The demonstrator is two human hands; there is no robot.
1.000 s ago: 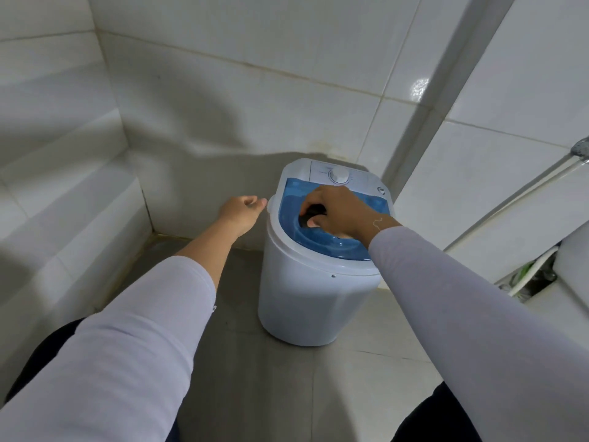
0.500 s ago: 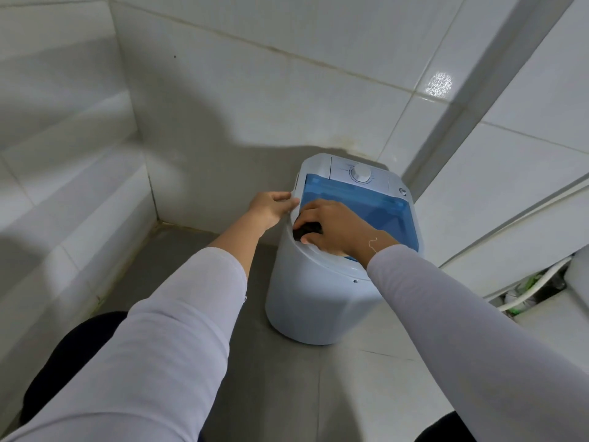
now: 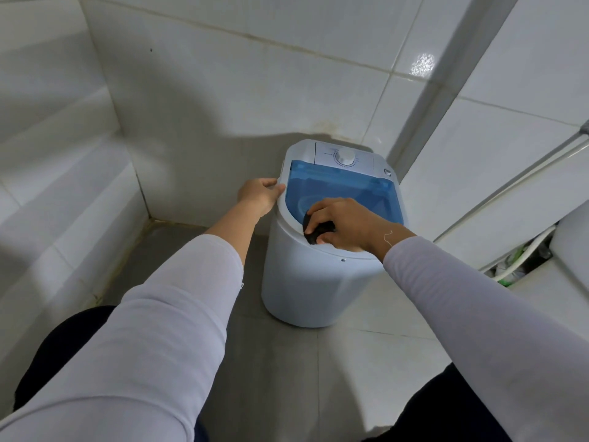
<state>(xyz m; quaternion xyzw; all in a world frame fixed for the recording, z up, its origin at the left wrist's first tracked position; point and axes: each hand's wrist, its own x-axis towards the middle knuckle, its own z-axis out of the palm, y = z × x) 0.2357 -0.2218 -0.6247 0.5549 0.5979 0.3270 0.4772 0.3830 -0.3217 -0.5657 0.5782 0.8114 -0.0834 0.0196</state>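
A small white washing machine (image 3: 312,288) stands on the grey floor in the tiled corner, with a blue see-through lid (image 3: 338,186) and a white dial (image 3: 345,156) at its back. My right hand (image 3: 347,223) grips the black handle (image 3: 318,232) at the lid's front edge, fingers curled over it. My left hand (image 3: 259,194) holds the machine's left rim, thumb on top of the rim and fingers down its side.
White tiled walls close in on the left and behind the machine. A white pipe (image 3: 510,177) runs diagonally along the right wall. A white fixture (image 3: 570,250) and hoses (image 3: 516,266) sit at the right. Grey floor tiles (image 3: 287,362) lie in front.
My left hand moved from the air beside the machine onto its left rim. My right hand slid with the handle toward the lid's front edge. The view shifted closer and downward.
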